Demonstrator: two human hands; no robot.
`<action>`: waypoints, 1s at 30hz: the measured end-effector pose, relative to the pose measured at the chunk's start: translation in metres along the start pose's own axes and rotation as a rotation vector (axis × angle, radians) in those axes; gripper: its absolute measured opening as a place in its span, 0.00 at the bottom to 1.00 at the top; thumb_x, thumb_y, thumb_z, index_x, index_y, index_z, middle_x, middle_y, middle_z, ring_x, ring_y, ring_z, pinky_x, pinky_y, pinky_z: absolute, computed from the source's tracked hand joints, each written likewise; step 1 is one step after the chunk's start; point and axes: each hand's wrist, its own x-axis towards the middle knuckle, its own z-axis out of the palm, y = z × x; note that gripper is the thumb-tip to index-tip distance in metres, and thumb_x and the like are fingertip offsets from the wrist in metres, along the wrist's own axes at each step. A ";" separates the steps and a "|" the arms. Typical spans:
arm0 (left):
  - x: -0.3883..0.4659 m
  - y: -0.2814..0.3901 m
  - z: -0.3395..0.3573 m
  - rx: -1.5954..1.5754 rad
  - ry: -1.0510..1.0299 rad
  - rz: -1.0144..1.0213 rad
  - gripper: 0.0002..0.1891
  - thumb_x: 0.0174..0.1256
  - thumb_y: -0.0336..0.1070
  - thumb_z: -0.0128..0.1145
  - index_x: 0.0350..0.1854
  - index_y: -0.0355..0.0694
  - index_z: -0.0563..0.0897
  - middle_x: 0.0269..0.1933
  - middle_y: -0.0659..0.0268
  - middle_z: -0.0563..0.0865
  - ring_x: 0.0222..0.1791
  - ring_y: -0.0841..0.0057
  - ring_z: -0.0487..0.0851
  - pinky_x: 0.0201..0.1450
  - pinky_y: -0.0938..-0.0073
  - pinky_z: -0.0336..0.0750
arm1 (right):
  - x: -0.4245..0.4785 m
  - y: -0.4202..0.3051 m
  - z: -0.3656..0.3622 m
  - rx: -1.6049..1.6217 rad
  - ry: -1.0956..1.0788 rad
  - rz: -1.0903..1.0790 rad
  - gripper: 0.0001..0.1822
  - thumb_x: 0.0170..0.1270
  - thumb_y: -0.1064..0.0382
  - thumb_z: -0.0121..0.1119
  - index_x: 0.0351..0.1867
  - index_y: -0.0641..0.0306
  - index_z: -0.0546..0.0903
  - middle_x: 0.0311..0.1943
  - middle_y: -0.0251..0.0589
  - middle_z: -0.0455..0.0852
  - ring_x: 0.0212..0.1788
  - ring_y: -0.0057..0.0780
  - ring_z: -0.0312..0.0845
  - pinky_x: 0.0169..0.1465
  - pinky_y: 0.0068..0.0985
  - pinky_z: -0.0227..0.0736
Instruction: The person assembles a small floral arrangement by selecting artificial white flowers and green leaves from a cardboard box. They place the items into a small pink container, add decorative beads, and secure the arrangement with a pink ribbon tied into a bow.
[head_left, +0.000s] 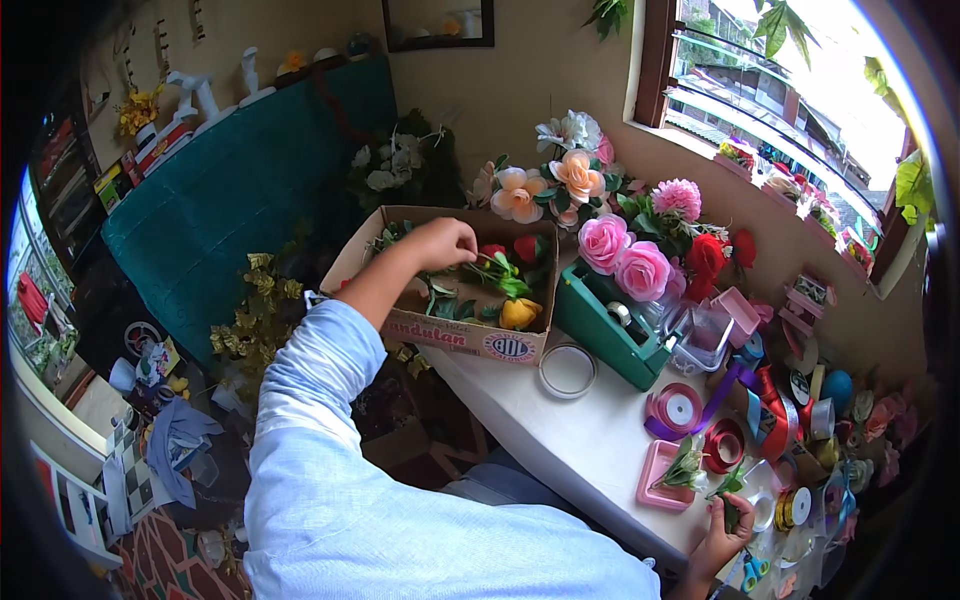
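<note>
My left hand (444, 244) is over an open cardboard box (517, 346), its fingertips pinching a green artificial flower sprig (501, 276). Inside the box lie a yellow artificial rose (520, 313), a red artificial rose (529, 247) and loose leafy stems. At the lower right, my right hand (726, 529) grips a green artificial leaf stem (729, 487); the fingers partly cover it. Close to that hand sits a pink plastic tray (654, 495) with a white artificial flower (686, 469) lying across it. Blue-handled scissors (754, 571) are beside my right wrist.
A green tape dispenser (600, 330) stands right of the box, by a tape roll (568, 372). Ribbon spools (679, 409) crowd the right side of the white table (517, 405). Artificial bouquets (622, 251) stand behind, below the window. Golden foliage (259, 307) is left of my arm.
</note>
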 end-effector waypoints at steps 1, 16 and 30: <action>-0.003 -0.002 -0.009 -0.007 0.044 -0.014 0.09 0.63 0.35 0.69 0.41 0.38 0.88 0.37 0.61 0.91 0.38 0.71 0.89 0.44 0.67 0.81 | 0.000 0.000 0.000 -0.003 -0.005 -0.003 0.11 0.66 0.79 0.64 0.47 0.65 0.80 0.43 0.36 0.84 0.42 0.20 0.81 0.46 0.21 0.80; -0.016 -0.008 -0.027 -0.635 0.112 -0.086 0.05 0.70 0.27 0.64 0.43 0.32 0.83 0.37 0.60 0.90 0.36 0.76 0.90 0.38 0.76 0.85 | -0.002 -0.004 0.001 -0.002 -0.027 -0.002 0.10 0.68 0.77 0.64 0.48 0.65 0.80 0.44 0.36 0.83 0.43 0.21 0.79 0.47 0.21 0.78; -0.026 -0.047 -0.046 -0.361 -0.005 -0.188 0.22 0.57 0.37 0.78 0.52 0.36 0.84 0.49 0.56 0.90 0.49 0.68 0.89 0.54 0.68 0.82 | -0.001 0.001 -0.002 -0.009 -0.034 0.008 0.10 0.68 0.77 0.63 0.48 0.64 0.80 0.45 0.36 0.84 0.45 0.21 0.80 0.47 0.21 0.78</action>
